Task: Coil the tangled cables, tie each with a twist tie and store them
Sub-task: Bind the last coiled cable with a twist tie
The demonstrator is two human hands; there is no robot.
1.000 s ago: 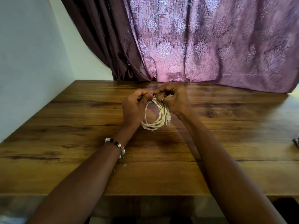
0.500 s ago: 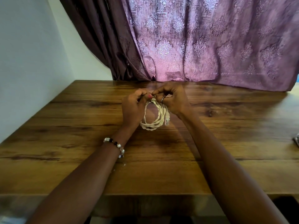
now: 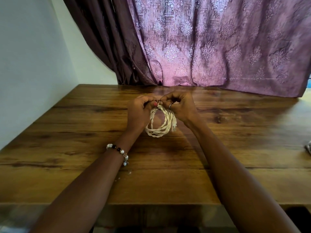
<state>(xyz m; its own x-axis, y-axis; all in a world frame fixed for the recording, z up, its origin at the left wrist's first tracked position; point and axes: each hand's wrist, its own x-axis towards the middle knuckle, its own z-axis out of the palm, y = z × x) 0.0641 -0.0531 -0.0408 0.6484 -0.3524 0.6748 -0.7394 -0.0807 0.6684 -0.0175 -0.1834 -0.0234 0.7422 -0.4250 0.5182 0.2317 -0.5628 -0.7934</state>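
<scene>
Head view. A cream cable point(image 3: 159, 123), already wound into a small coil, hangs just above the table point(image 3: 67, 132) between two hands; its lower loops look to touch or nearly touch the wood, which of the two cannot be told. The left hand point(image 3: 138, 111) and right hand point(image 3: 180, 108) meet at the top of the coil, fingers of both curled, thumb and fingertips pinching a thin dark twist tie point(image 3: 159, 105) where it crosses the bundled strands. The tie is too small to show how many turns it has taken. A clear plug point(image 3: 174, 124) dangles free on the right side of the coil, below the right hand. A beaded bracelet point(image 3: 120, 153) sits on the left wrist, a ring point(image 3: 170, 106) on a right finger. A purple curtain point(image 3: 218, 47) hangs behind the table; a small object at the far right edge is cut off and unidentifiable.

Judged step: fastening the tie; storage not yet begun.

Risks: the tie ends are short and thin, so a pinch may slip and let the twist unwind. With both hands occupied at one spot, nothing restrains the lower loops, which could spring apart if the tie is loose. The free plug could catch on a loop and drag it out.
</scene>
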